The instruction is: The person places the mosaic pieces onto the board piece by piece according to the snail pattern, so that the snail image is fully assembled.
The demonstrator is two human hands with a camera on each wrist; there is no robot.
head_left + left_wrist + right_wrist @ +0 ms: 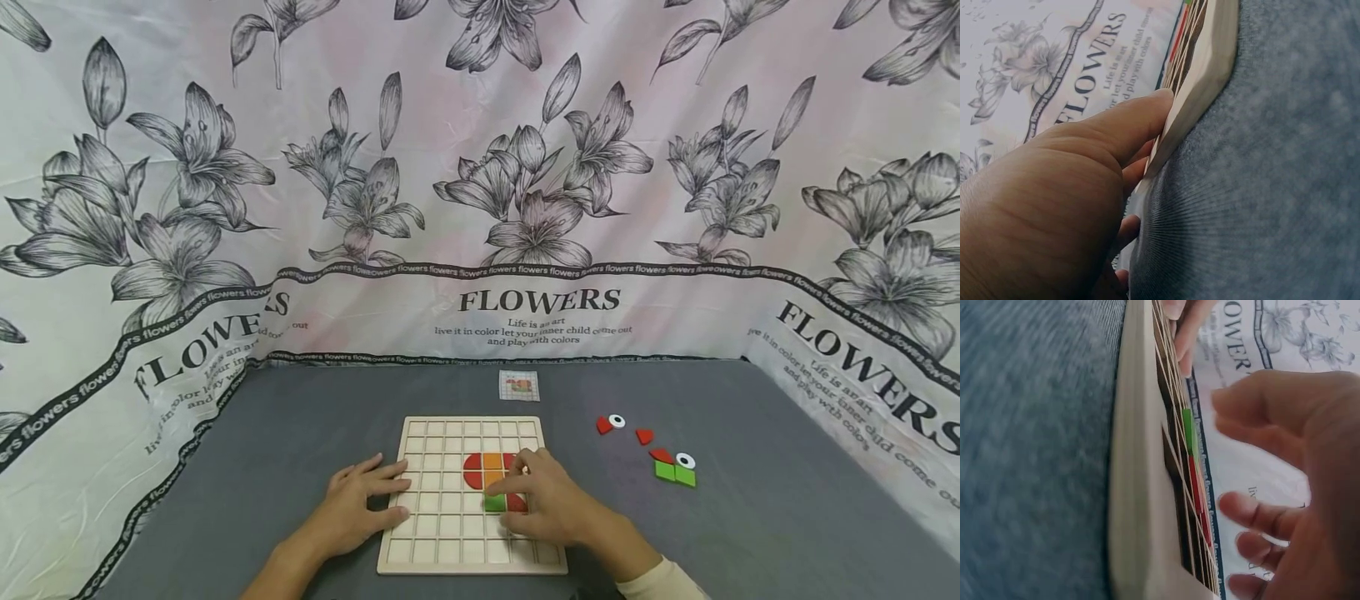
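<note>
Left hand (354, 510), fingers spread, rests on grid board (472, 569); right hand (551, 500), grip parted and empty, hovers beside green tile (494, 503) in a cell. Tile appears light, stiff: pinch opposite edges.

Reaching forward and inward with both arms (292, 560)
Spreading the fingers (390, 485) of the left hand (351, 510), palm down; loosely bending those of the right hand (553, 500), thumb (522, 523) parted.

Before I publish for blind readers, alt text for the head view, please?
A right hand reaches over red, orange and green tiles in a wooden grid board, while the left hand touches its left edge. Loose pieces lie to the right; a small card lies beyond.
</note>
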